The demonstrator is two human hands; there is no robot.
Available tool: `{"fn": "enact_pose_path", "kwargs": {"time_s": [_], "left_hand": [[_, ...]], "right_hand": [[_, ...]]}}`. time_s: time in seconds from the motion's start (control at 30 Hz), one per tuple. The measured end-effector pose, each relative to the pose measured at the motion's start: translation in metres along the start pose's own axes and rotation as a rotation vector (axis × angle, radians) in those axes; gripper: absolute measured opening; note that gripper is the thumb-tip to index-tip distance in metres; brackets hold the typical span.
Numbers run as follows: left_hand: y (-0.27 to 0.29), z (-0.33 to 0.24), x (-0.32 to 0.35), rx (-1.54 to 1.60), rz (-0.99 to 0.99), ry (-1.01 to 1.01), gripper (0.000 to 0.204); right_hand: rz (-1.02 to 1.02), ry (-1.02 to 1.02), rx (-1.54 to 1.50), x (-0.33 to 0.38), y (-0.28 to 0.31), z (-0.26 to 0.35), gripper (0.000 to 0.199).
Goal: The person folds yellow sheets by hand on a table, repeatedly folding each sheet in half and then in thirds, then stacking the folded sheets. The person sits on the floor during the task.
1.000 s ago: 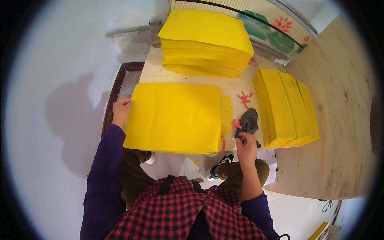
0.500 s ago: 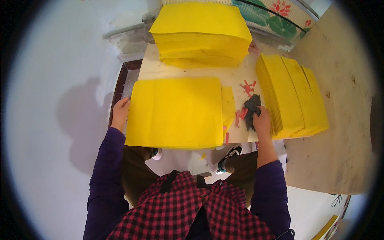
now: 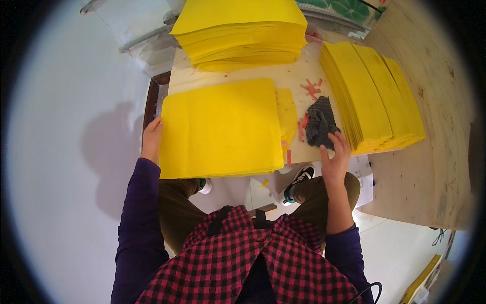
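A low stack of yellow fabric-like sheets (image 3: 220, 129) lies at the table's front edge. At its left edge is my left hand (image 3: 152, 139), fingers together and closed on the sheets' side; part of the fingers is hidden there. To the right of the stack a crumpled dark grey cloth (image 3: 320, 121) rests on the wood. My right hand (image 3: 336, 158) is at the cloth's lower right edge, thumb and fingers apart, gripping nothing. Small red strips (image 3: 312, 89) are scattered beside the cloth. A narrow yellow piece (image 3: 287, 114) sticks out from the low stack's right side.
A tall yellow stack (image 3: 243, 38) stands at the back of the wooden table (image 3: 202, 79). More yellow sheets, folded in rows (image 3: 372, 96), fill the right side. A wooden board (image 3: 435, 126) is farther right, a white wall (image 3: 61, 152) to the left.
My right hand has let go of the grey cloth and opened. The cloth now lies flatter and wider. My left hand stays at the stack's left edge. The whole view has shifted slightly.
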State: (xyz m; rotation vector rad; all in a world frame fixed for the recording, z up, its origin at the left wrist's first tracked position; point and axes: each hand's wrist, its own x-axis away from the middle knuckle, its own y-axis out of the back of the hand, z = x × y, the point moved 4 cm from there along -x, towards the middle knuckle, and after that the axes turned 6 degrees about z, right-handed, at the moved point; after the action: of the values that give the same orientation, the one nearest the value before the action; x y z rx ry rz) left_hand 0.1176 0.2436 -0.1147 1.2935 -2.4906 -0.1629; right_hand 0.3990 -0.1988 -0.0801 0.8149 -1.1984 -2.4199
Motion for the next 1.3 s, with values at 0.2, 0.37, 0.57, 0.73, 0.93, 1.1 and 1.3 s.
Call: {"fn": "enact_pose_path", "kwargs": {"time_s": [0.2,0.37,0.57,0.73,0.93,1.1,1.3], "left_hand": [[-0.007,-0.015,0.020,-0.390,-0.029,-0.254,0.038],[-0.012,-0.013,0.051,-0.560,-0.083,-0.502,0.025],[0.009,-0.018,0.083,-0.556,0.007,-0.589,0.012],[0.004,-0.015,0.073,-0.793,0.174,-0.712,0.016],[-0.012,-0.016,0.022,-0.922,0.227,-0.693,0.023],[-0.016,-0.030,0.003,-0.948,0.225,-0.690,0.025],[-0.002,-0.017,0.025,-0.912,0.419,-0.627,0.027]], "right_hand": [[0.106,0.111,-0.209,0.026,-0.008,0.033,0.031],[0.171,0.172,-0.349,0.025,-0.012,0.059,0.026],[0.339,0.289,-0.429,-0.002,-0.020,0.095,0.023],[0.437,0.459,-0.370,-0.026,-0.062,0.130,0.015],[0.566,0.404,-0.055,-0.070,-0.121,0.128,0.018],[0.489,0.357,-0.062,-0.096,-0.122,0.127,0.019],[0.616,0.426,-0.149,-0.071,-0.108,0.130,0.018]]}}
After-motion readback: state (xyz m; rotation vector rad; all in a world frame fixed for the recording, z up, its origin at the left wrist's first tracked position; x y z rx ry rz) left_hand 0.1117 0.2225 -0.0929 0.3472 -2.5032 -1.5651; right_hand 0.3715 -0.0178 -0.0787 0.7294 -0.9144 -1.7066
